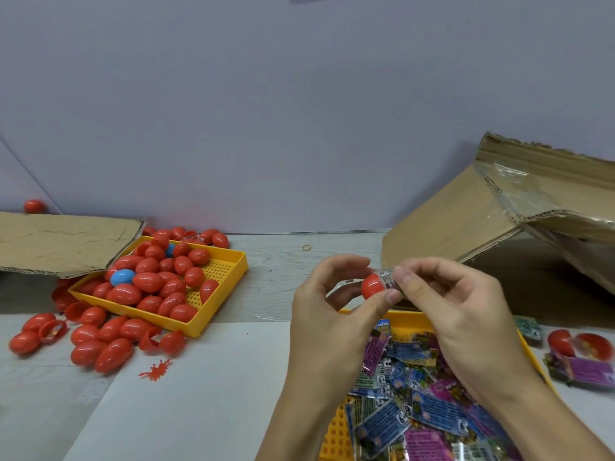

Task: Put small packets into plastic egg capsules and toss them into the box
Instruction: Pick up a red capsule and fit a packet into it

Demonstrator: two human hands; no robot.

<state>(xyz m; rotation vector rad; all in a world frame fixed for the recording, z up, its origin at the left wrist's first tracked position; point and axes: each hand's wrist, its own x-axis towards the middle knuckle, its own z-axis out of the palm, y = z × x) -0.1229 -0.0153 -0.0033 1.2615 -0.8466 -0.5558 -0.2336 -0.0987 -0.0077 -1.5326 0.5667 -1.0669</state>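
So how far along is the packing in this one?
Early or midway. Closed red eggs fill the left yellow tray, though whether they hold packets cannot be told. In hand: the left hand holds a red egg half while the right hand pushes in a packet. Left: the packet pile.

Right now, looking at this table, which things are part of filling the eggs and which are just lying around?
Part of the job:
left hand holding the red capsule half
right hand pushing in a rolled packet
tray of packets
tray of eggs
cardboard box

Lying about:
rubber band
red splat toy
cardboard flap
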